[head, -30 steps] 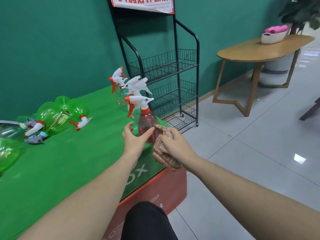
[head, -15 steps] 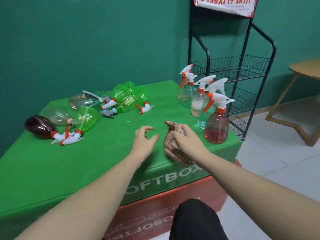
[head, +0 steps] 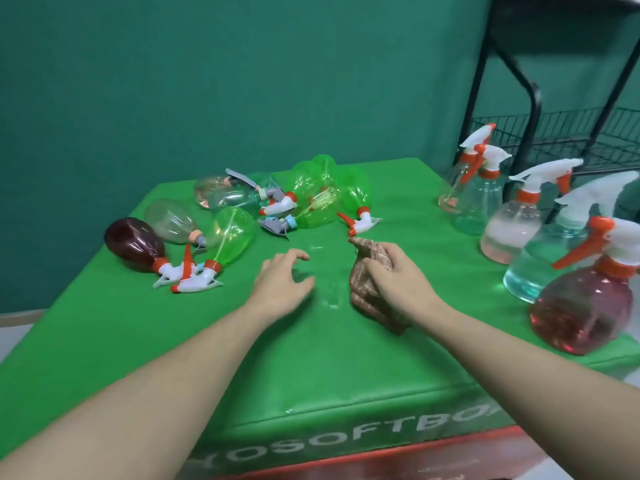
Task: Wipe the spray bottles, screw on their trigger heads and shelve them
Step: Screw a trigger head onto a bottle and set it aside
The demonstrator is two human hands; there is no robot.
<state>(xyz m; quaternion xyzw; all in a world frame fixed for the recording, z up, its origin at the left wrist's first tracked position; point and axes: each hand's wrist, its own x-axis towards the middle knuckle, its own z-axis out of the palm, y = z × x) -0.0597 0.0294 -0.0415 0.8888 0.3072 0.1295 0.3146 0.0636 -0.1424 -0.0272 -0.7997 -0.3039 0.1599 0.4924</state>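
My right hand grips a bunched brown cloth over the middle of the green table. My left hand hovers beside it, fingers loosely curled, holding nothing. Several spray bottles lie on their sides at the back left: green ones, clear ones and a dark red one, with white and orange trigger heads attached or beside them. At the right stand several upright bottles with heads on, the nearest a red one.
A black wire shelf rack stands behind the table's right end against the green wall. A few small wet spots glisten on the table between my hands. The table's front edge carries white lettering.
My view swung left from the rack and the red bottle to the table's middle. My left hand let go of the red bottle and both hands moved left, the cloth still in my right.
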